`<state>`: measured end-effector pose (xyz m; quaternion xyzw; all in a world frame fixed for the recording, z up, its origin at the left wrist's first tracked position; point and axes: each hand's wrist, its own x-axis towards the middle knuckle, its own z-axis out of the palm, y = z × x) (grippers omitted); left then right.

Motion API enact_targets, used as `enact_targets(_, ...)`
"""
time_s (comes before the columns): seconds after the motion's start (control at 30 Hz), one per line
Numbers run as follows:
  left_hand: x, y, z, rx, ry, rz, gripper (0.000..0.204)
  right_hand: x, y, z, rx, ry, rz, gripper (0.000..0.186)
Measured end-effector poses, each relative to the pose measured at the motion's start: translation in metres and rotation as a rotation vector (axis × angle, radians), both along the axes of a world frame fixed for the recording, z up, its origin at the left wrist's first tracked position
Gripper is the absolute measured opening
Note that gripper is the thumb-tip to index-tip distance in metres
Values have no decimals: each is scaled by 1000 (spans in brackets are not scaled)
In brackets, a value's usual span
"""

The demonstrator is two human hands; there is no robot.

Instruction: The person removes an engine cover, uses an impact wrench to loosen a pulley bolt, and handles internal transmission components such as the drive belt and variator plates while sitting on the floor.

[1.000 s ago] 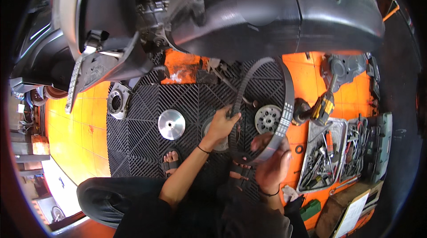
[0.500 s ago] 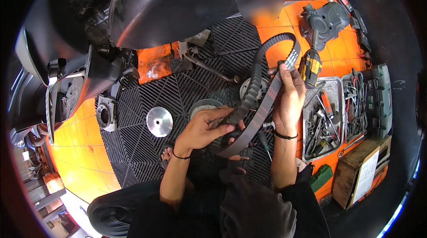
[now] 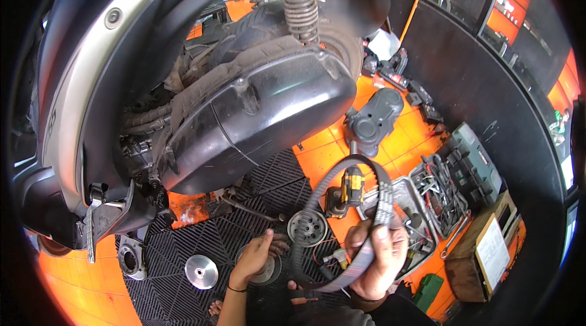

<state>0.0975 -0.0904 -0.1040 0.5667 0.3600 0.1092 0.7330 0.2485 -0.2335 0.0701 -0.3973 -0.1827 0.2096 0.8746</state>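
My right hand (image 3: 384, 250) grips a black toothed drive belt (image 3: 384, 204) by its right side. The belt hangs as a tall loop, teeth inward, above the mat. My left hand (image 3: 257, 259) is off the belt, its fingers stretched out and apart, over a round metal disc (image 3: 270, 276) that it partly hides. Behind the belt lies a round metal part with holes (image 3: 307, 229). A shiny silver pulley disc (image 3: 201, 272) rests on the black ribbed mat (image 3: 165, 292) to the left.
A scooter's black casing (image 3: 262, 112) spans the upper left. Beyond the belt are a yellow-black power wrench (image 3: 351, 187) and a dark cover (image 3: 375, 120). On the right stand a tool tray (image 3: 431, 219), an open green case (image 3: 473, 158), a wooden box (image 3: 465, 259) and a dark wall (image 3: 464, 82).
My view has tilted up, showing more of the scooter and wall. My left hand has let go of the belt and moved away to the left; my right hand still holds it.
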Motion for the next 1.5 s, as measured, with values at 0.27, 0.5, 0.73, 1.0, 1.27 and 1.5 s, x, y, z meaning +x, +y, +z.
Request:
enact_targets(0.27, -4, 13, 6, 320, 33, 37, 49, 143, 80, 106, -356, -891, -793, 30)
enact_targets(0.5, -10, 3, -12, 403, 49, 46, 43, 243, 178, 160, -37, -1212, -752, 33)
enact_targets(0.73, -19, 5, -14, 481, 78, 93, 43, 262, 222, 174, -272, -1509, -781, 40)
enact_targets(1.0, -28, 26, -21, 417, 23, 243, 41, 168, 145, 81, -79, -1094, -835, 29)
enact_targets(1.27, -60, 71, -15, 211, -270, 843, 45, -28, 166, -130, -418, -896, 262, 30)
enact_targets(1.5, -13, 148, 25, -27, -811, 1165, 54, -6, 302, -182, -442, -1031, 294, 27)
